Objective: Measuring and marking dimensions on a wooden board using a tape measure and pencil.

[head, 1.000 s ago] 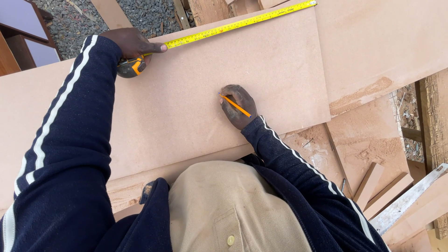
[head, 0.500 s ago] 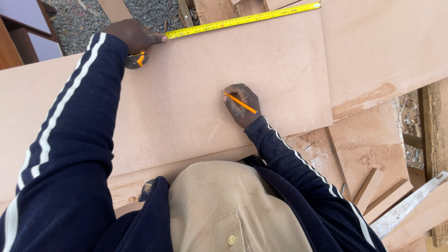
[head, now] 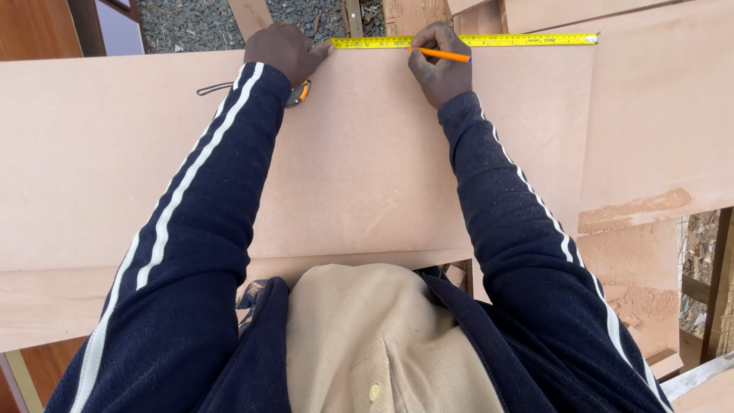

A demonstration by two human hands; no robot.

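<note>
Slippage worries us: left hand (head: 287, 50) pins yellow steel tape measure (head: 466, 40) along pale fibreboard sheet's (head: 359, 168) far edge; right hand (head: 440, 65) grips orange pencil (head: 440, 54), risking a skewed mark.

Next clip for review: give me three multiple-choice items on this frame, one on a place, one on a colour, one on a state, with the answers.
1. Where does the tape measure lie?
A. along the far edge of the board
B. across the board's middle
C. on the gravel

2. What colour is the pencil?
A. blue
B. orange
C. green

3. What is the left hand doing?
A. hanging free above the board
B. pressing down on the tape's end by its case
C. holding a saw

Answers:
1 A, the yellow blade runs along the far edge of the board.
2 B, its shaft is orange in the right hand.
3 B, its fingers rest on the blade beside the case.
</note>
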